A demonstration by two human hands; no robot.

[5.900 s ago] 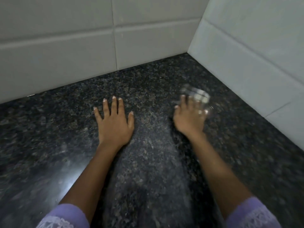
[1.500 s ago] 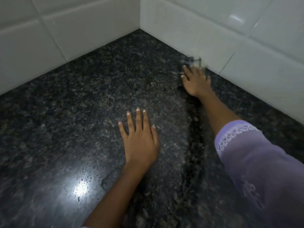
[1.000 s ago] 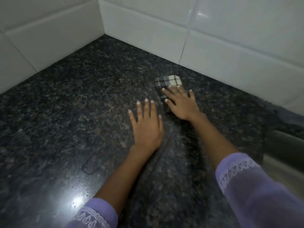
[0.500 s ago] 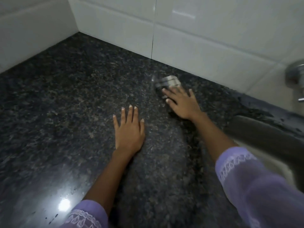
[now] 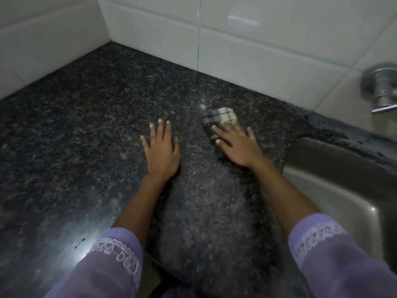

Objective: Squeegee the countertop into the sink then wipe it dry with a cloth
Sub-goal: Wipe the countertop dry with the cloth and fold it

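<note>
Countertop point(image 5: 90, 117), dark speckled stone. Left hand point(image 5: 161, 151) flat, fingers spread, holding nothing. Right hand point(image 5: 238, 147) flat, pressing checked cloth point(image 5: 220, 118), which protrudes at 11 o'clock. Sink point(image 5: 335, 179) at 3 o'clock, nearer right hand.

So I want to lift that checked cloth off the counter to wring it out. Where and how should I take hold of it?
Probably pinch the cloth at its far folded edge, the part showing beyond the right hand, coming from above. It lies flat on the countertop under that open palm, so curling the fingers in to bunch it should work too.
</note>
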